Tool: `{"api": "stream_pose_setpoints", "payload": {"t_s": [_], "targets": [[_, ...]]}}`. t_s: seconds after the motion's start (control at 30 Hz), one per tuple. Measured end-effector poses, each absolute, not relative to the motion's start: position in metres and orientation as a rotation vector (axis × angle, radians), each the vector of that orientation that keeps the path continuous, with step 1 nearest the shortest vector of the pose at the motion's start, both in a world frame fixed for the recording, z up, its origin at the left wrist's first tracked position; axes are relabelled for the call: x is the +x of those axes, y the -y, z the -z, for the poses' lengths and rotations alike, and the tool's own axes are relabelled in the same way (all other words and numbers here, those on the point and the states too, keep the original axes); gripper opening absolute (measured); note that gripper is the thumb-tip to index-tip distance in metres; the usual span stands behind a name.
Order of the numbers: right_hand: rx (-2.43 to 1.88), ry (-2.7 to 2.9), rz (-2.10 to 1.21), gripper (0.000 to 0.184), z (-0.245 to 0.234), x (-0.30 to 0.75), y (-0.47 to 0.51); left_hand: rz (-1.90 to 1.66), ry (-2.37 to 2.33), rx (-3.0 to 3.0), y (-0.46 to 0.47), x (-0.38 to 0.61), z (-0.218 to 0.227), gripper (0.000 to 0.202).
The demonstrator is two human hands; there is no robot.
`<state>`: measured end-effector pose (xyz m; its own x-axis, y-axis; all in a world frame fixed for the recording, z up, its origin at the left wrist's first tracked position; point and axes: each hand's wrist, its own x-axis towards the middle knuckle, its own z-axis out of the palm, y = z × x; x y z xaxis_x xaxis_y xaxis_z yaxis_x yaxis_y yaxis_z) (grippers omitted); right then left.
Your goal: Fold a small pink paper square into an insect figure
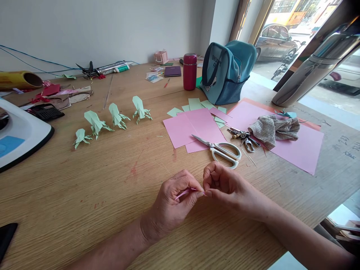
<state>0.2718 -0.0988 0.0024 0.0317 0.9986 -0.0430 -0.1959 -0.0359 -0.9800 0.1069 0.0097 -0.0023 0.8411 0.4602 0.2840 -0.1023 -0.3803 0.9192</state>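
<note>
My left hand [171, 200] and my right hand [225, 187] meet just above the wooden table [98, 176] near its front edge. Both are closed in a pinch on a small folded pink paper piece [186, 192], which shows as a thin strip between the fingers. White-handled scissors [222, 150] lie just beyond my hands on pink paper squares [194, 127]. Several pale green folded paper figures [112, 118] stand in a row to the far left.
A large pink sheet [298, 146] carries a crumpled cloth [274, 129] and keys [243, 137]. Behind stand a teal bag [226, 73], a red flask [190, 71] and light green paper squares [197, 105]. A white device [19, 135] sits at the left edge.
</note>
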Motion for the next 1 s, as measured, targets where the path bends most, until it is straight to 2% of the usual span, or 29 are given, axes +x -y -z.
{"api": "stream_pose_setpoints", "payload": {"t_s": [0.5, 1.0], "targets": [[-1.370, 1.161, -1.090, 0.017, -0.0067, 0.2697, 0.1047, -0.686, -0.254, 2.030, -0.0110, 0.1041, 0.0008, 0.007], [-1.146, 1.035, -1.294, 0.021, -0.0023, 0.2721, 0.1000, -0.793, -0.203, 2.129, -0.0075, 0.1045, 0.0011, 0.010]]}}
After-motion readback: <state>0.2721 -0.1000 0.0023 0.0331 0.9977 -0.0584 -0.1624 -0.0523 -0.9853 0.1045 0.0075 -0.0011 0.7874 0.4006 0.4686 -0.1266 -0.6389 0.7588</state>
